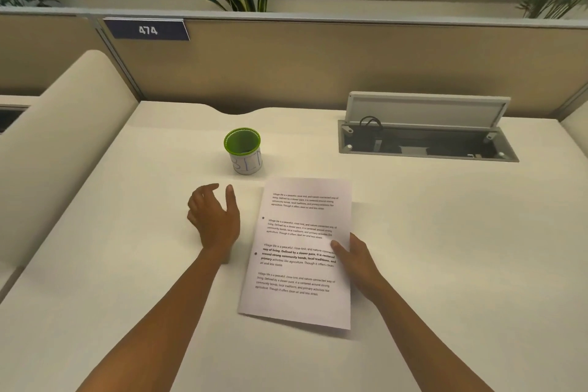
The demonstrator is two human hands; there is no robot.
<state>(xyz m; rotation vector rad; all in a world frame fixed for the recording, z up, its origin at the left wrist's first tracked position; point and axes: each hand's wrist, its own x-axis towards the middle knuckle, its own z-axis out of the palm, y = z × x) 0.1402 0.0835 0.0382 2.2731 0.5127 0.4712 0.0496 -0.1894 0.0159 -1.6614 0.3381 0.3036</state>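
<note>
A printed sheet of paper (299, 251) with several paragraphs of text lies in the middle of the white desk (445, 248). My right hand (356, 261) holds the sheet's right edge, thumb on top of the page and fingers hidden beneath it. My left hand (214, 216) hovers just left of the sheet, fingers loosely curved and holding nothing. A green cup (243, 149) with a white label and handwritten letters stands upright beyond my left hand, apart from it.
An open cable hatch (426, 137) with its lid raised sits in the desk at the back right. A beige partition (318, 64) with a "474" sign (148, 29) closes the back. A curved divider (63, 143) borders the left. Plants stand behind the partition.
</note>
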